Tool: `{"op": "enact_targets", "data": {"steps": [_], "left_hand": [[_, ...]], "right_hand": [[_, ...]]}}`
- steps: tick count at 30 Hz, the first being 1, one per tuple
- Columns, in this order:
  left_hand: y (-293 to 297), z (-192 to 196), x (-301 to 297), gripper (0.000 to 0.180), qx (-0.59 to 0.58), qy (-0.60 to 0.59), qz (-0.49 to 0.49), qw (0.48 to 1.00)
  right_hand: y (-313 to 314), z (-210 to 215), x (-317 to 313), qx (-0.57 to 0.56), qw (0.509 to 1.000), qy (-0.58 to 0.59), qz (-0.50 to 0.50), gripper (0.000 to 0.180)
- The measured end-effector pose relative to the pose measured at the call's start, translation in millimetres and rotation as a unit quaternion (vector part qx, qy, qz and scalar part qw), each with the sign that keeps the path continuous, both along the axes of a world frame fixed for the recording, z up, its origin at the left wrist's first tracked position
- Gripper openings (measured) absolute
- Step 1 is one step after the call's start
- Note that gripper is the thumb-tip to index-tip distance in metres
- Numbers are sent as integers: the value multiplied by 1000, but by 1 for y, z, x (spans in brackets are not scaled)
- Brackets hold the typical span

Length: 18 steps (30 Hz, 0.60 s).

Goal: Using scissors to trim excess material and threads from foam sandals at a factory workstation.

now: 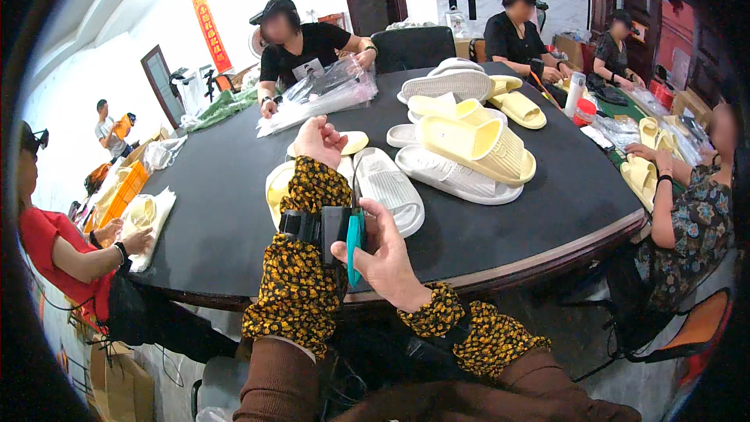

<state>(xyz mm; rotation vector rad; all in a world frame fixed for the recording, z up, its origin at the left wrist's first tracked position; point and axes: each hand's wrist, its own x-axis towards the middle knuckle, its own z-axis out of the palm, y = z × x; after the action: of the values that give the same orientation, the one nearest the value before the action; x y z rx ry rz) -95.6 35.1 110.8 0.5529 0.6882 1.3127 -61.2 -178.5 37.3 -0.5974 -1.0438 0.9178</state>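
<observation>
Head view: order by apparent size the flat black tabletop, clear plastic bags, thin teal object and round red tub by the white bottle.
1. Flat black tabletop
2. Clear plastic bags
3. Thin teal object
4. Round red tub
The teal object is nearer than the tub, so real order is unsure.

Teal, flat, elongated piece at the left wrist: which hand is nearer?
Right. The right hand touches the teal piece; the left hand is farther forward, not touching it.

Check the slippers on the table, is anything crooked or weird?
A bit: beyond the right hand, a yellow slipper lies tilted over a white slipper, so they look jumbled instead of neatly paired. Nothing looks spilled or broken.
</observation>
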Motion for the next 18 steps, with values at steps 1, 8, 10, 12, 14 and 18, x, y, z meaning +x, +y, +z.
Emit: {"op": "enact_targets", "data": {"steps": [1, 8, 10, 12, 14, 18], "left_hand": [[1, -2, -1, 15, -14, -20, -26, 999], [-8, -4, -4, 19, -79, -92, -96, 988], [-7, -7, -5, 20, -92, -100, -113, 984], [-7, -8, -4, 21, -86, -109, -113, 984], [-8, -4, -3, 21, -90, -115, -123, 982], [-7, -8, -2, 21, -93, -144, -147, 974]], "right_hand": [[2, -5, 3, 11, 1000, -3, 7, 63], [5, -25, 13, 52, 997, -52, 18, 61], [4, -28, 14, 48, 997, -35, 39, 61], [6, -34, 16, 44, 997, -18, 60, 61], [8, -38, 17, 76, 994, -14, 73, 62], [8, -34, 15, 74, 993, -83, 37, 63]]}}
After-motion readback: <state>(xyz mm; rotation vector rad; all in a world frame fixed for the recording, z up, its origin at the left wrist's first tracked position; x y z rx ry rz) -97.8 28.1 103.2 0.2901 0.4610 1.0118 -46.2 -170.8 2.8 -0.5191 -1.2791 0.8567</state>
